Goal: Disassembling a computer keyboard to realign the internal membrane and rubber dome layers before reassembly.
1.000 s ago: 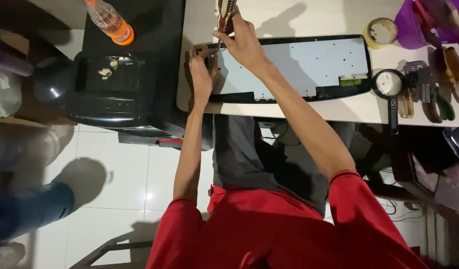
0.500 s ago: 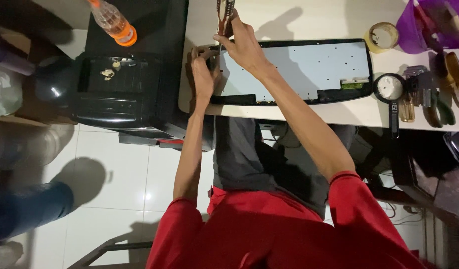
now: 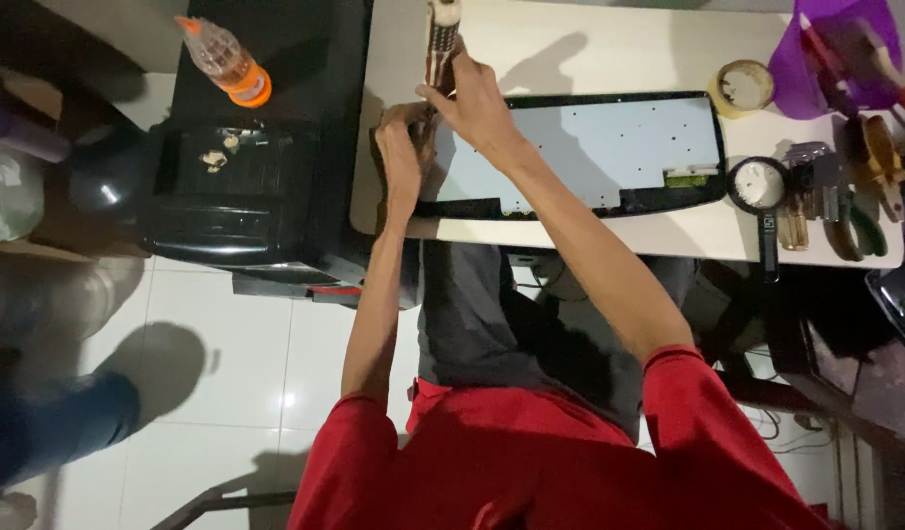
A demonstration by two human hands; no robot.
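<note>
Screwdriver (image 3: 441,44) handle cut off by top frame edge; its tip hidden behind the hands, so contact point can't be seen. Right hand (image 3: 475,103) reaches forward, arm extended, grip closed around the screwdriver's striped handle, tool upright. Left hand (image 3: 403,157) bent at wrist, fingers curled and pressing the left end of the panel; whether it pinches anything can't be told. Panel (image 3: 580,152): long flat pale-grey sheet in black frame, dotted with small holes, lying along the tabletop (image 3: 570,54) near its front edge, left end by the tabletop's left edge. Tape roll (image 3: 742,86) toward the far right corner.
</note>
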